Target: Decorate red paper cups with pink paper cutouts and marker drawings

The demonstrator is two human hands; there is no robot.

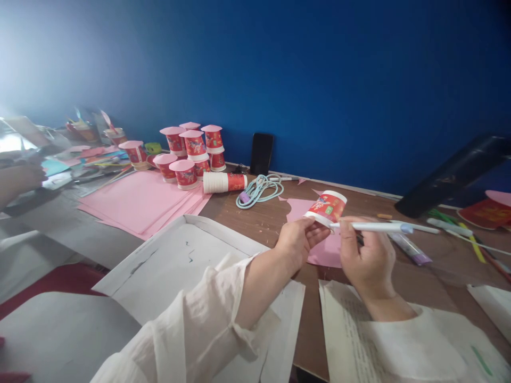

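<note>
My left hand (297, 239) holds a red paper cup (327, 206) by its white rim, the cup tilted with its base up and to the right. In my right hand (365, 255) is a white pen-like stick (371, 227), gripped between thumb and fingers, its left tip at the cup's rim. Whether the tip touches the rim I cannot tell. Beneath both hands a cut sheet of pink paper (325, 252) lies on the brown table (247, 221).
Pink-topped red cups (186, 173) stand stacked at the left behind pink sheets (131, 199). Nested cups (225, 182), a coiled cable (261, 189) and a phone (262, 153) are near the wall. A black tube (451, 175) leans at right. Another person's hand (24, 178) is far left.
</note>
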